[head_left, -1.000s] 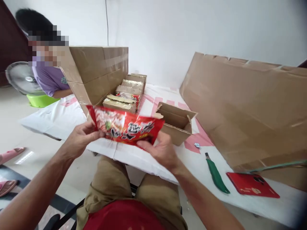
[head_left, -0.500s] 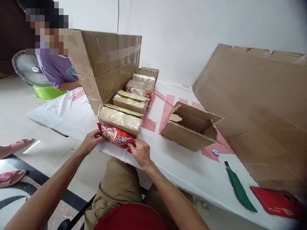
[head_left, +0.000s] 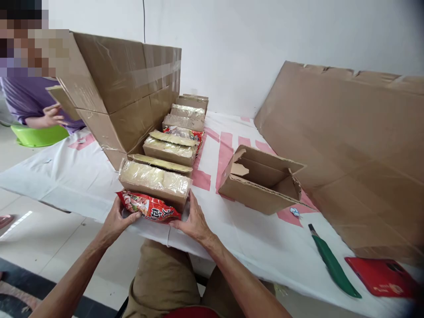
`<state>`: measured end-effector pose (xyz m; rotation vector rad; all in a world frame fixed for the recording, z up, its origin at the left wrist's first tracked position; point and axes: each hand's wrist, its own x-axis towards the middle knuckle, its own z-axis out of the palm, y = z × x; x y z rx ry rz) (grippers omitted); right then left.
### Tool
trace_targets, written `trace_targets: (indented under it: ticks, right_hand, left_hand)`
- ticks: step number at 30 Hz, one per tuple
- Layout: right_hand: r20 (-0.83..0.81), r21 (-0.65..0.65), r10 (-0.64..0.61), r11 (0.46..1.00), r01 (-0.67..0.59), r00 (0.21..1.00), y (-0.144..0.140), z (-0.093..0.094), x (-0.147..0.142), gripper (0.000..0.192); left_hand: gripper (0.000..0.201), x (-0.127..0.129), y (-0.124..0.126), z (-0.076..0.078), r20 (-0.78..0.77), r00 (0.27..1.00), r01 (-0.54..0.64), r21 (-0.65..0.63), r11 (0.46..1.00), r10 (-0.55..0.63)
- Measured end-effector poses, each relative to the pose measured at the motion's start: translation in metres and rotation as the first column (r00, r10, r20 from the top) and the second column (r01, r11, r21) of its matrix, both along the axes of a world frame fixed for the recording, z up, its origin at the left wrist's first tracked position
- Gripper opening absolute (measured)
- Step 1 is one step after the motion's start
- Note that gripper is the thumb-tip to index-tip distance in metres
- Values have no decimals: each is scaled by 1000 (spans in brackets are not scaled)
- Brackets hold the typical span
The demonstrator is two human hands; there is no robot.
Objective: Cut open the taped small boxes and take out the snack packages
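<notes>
Pinching the red printed snack packet [head_left: 148, 207] at each end, left hand [head_left: 115, 221] and right hand [head_left: 194, 219] held it at the white cloth-covered table [head_left: 265, 238] edge against the nearest small brown cardboard box [head_left: 154, 183], where a loose grip risked dropping it off the edge

Your arms are bare from the wrists up to where they leave the picture: no sleeves, no watch, no bands. Your left hand [head_left: 115, 218] and right hand [head_left: 194, 220] wear no gloves and show no rings. Your legs are in khaki-brown trousers [head_left: 165, 278], loose and creased over the knees. At the bottom edge shows a strip of your red top [head_left: 190, 312], plain as far as it is visible.
</notes>
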<state>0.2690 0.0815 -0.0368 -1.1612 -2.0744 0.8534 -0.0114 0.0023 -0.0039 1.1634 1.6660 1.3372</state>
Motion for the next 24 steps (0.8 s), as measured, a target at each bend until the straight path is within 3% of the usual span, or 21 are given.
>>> trace_targets:
  ticks: [6, 16, 24]
  right_hand:
    - [-107, 71, 1, 997, 7, 994, 11, -6, -18, 129]
    - [-111, 92, -62, 993, 73, 992, 16, -9, -27, 122]
    - [-98, 83, -123, 988, 131, 988, 29, -2, -25, 111]
  left_hand:
    - [89, -5, 11, -2, 72, 996, -48, -18, 999, 49]
    - [90, -12, 17, -6, -34, 995, -95, -52, 994, 94]
    - [85, 3, 30, 6, -24, 995, -100, -24, 995, 99]
